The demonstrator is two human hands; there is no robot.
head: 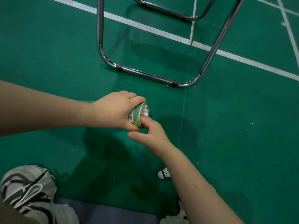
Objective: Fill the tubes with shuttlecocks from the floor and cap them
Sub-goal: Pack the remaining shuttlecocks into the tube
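Head view, tube: the green tube (137,117) is lying tilted just above the green floor (226,126), its open mouth pointing up and to the right, with white feathers (145,110) showing inside right at the rim

Head view, left hand: the left hand (116,110) is wrapping round the tube just behind the mouth, fingers over the top and thumb underneath, with the forearm coming in nearly level from the left

Head view, right hand: the right hand (150,135) is reaching up from the lower right, a fingertip pressing at the mouth against the feathers; the thumb is sticking out to the left, clear of the opening; whether the hidden fingers are pinching anything I cannot tell

Step in hand: by my reading, a shuttlecock is being seated in a tube that is looking close to full

Doing it well: pressing evenly on the feather ring rather than on one tip, and going straight along the tube's axis, while the left hand is bracing without squeezing the wall out of round; a crooked push is likely risking crushed feathers

Head view, loose shuttlecock: one shuttlecock (163,174) is lying on the floor just beside the right forearm, cork end to the left, partly hidden by the arm

Head view, surroundings: a chrome chair frame (145,74) is standing beyond the hands, white court lines (145,26) are running behind it, and a shoe (27,188) is showing at lower left
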